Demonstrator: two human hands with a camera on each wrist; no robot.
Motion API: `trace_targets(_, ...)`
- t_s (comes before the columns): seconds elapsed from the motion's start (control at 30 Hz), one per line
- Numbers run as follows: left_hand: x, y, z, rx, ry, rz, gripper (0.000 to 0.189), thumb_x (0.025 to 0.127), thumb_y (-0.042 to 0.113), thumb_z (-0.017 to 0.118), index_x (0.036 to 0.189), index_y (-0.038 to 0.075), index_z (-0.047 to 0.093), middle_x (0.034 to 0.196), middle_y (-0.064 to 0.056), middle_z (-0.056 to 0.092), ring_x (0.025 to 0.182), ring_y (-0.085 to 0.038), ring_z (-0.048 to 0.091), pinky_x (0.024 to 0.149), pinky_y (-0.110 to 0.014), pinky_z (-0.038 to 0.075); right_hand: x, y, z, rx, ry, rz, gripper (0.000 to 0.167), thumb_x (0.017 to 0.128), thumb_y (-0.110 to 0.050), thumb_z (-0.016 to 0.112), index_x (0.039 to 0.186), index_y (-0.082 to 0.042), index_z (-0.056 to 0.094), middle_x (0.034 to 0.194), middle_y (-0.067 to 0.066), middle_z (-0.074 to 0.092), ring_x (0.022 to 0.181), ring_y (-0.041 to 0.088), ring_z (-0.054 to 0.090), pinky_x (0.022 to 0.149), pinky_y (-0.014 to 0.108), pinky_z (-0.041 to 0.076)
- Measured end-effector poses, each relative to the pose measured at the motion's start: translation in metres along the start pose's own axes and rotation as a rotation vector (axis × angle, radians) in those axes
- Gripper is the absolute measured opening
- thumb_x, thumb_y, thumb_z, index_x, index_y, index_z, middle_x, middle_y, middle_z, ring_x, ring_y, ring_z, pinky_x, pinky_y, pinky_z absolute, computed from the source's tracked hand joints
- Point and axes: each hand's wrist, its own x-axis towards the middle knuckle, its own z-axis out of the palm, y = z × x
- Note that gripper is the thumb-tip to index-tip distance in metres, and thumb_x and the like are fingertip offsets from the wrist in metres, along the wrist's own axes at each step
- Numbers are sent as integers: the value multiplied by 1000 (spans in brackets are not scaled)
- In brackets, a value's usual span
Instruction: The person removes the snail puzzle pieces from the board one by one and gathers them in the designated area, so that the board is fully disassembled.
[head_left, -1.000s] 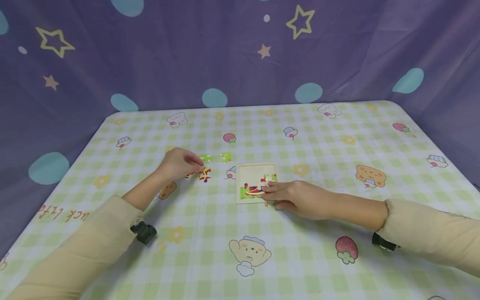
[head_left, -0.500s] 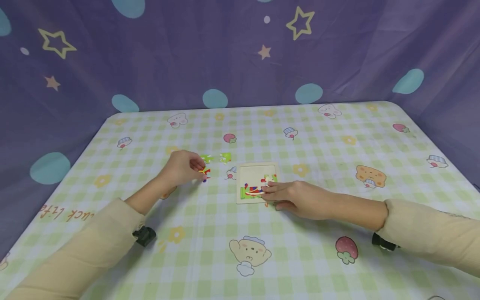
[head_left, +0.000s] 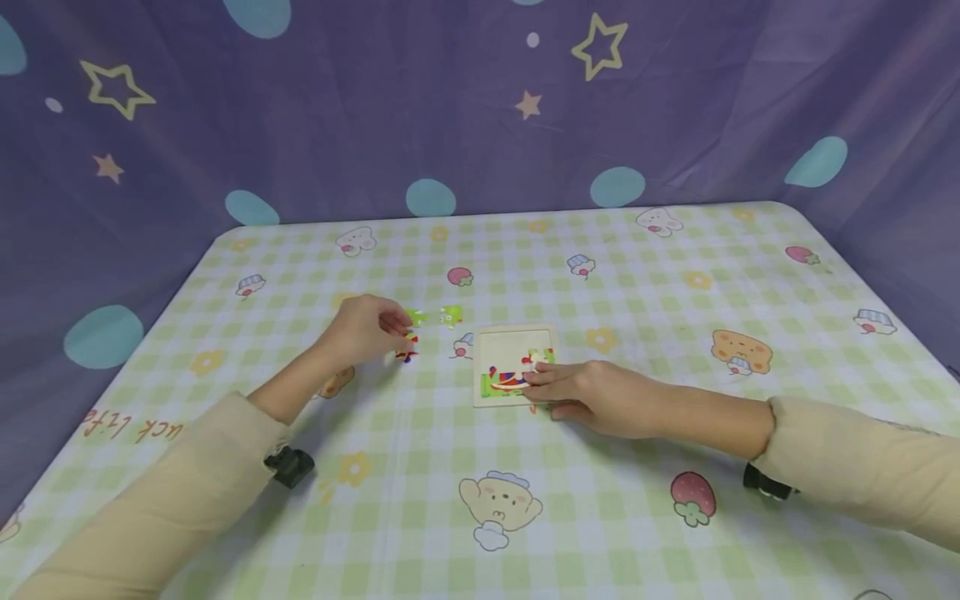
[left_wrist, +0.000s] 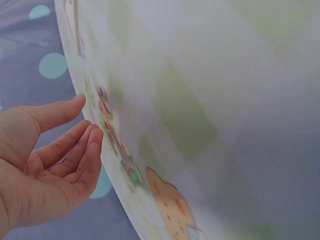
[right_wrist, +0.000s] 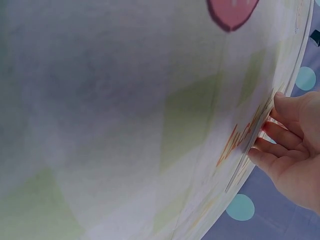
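Note:
My left hand (head_left: 365, 332) hovers over loose jigsaw pieces, fingers bent. In the left wrist view, a gap separates its thumb and fingertips, with nothing between them. Just by those fingertips lies a red, yellow and blue jigsaw piece (head_left: 408, 346), partly covered in the head view. A green jigsaw piece (head_left: 452, 316) sits farther right, and another green one (head_left: 418, 317) is half hidden behind the fingers. The square wooden puzzle tray (head_left: 510, 346) has fitted pieces (head_left: 507, 382) along its near side. My right hand (head_left: 600, 396) rests its extended fingers on the tray's near right corner.
A checked tablecloth (head_left: 495, 442) printed with cartoon figures covers the table. Behind it hangs a purple curtain (head_left: 465, 108) with stars and dots. Dark wrist cameras (head_left: 290, 467) sit beneath both sleeves.
The left hand has shifted slightly right over the loose pieces, hiding a red piece that showed at its left. My right hand and the tray stay where they were.

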Motion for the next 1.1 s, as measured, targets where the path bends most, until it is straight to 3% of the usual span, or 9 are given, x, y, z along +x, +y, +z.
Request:
trace_targets(0.4,9,39,25,-67,-93,35,23,84,14,72,103,2,69,97,-11,71,89,-20,65,85,-32,52,0,1,1,-6,2,-7,40,91,-13,65,130,-8,60,139,8,56,133,24,50,104,39,46)
trace_targets(0.9,16,86,66,-142,-217,136,18,84,10,71,101,4,69,96,-6,71,85,-12,65,79,-21,53,0,2,1,-9,3,-14,41,90,-12,65,130,-8,60,138,7,57,133,24,50,102,38,47)
trace_targets(1.1,14,97,77,-193,-246,123,14,84,10,72,97,6,70,91,-6,71,81,-9,65,75,-19,53,0,3,1,-22,11,-27,41,90,-11,66,130,-8,60,134,6,60,132,24,51,101,38,48)
